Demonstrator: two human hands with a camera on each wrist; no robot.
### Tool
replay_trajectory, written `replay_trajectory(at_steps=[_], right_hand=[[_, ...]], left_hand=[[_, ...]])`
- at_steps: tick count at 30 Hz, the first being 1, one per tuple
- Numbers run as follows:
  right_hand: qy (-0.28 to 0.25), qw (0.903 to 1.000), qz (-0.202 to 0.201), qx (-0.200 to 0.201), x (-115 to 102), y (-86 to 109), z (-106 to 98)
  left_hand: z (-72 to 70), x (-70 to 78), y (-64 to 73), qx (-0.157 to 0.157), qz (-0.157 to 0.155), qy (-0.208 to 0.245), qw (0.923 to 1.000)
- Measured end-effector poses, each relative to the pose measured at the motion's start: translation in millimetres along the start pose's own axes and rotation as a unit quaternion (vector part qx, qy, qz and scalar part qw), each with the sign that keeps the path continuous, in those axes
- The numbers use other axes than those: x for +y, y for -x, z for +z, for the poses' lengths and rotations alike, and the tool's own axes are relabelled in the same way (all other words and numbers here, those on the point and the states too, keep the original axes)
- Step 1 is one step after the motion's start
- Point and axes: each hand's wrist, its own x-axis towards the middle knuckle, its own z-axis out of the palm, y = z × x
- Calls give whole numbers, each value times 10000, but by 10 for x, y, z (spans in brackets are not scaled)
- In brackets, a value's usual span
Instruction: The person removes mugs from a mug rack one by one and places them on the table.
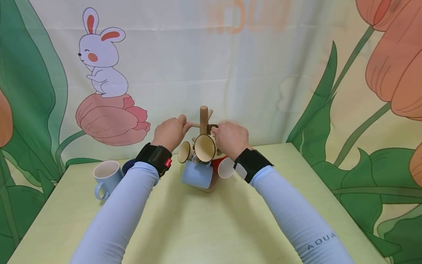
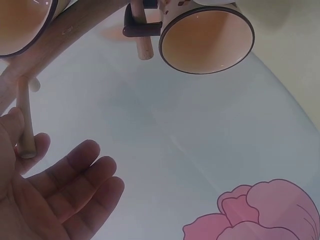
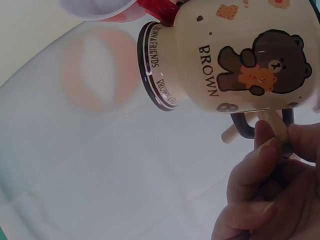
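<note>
A wooden mug rack [image 1: 204, 119] with several mugs on it stands at the table's far side. My left hand [image 1: 169, 132] pinches one of its upper pegs [image 2: 26, 120] between thumb and index finger, other fingers spread away. My right hand [image 1: 232, 137] grips the dark handle [image 3: 241, 125] of a cream mug [image 3: 225, 55] printed with a brown bear, where a peg passes through. This mug's mouth faces me in the head view. A second cream mug [image 1: 185, 151] hangs to its left. Below hang a light blue mug [image 1: 197, 175] and a red one with white inside [image 1: 226, 168].
On the table [image 1: 204, 227], a light blue mug [image 1: 107, 174] stands upright at the left. Beside it a dark blue mug [image 1: 128, 166] is partly hidden by my left forearm. A printed cloth [image 1: 257, 73] hangs behind the table.
</note>
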Motion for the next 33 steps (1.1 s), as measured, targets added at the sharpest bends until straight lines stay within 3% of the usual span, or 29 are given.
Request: replay_trajectory(at_steps=[16, 33], right_hand=[[-329, 9992, 241, -25, 82, -43, 7], [-513, 9984, 201, -125, 176, -79, -2]], left_hand=[[66, 19, 47, 176, 46, 43, 9998], [80, 75, 84, 281, 96, 77, 9995]])
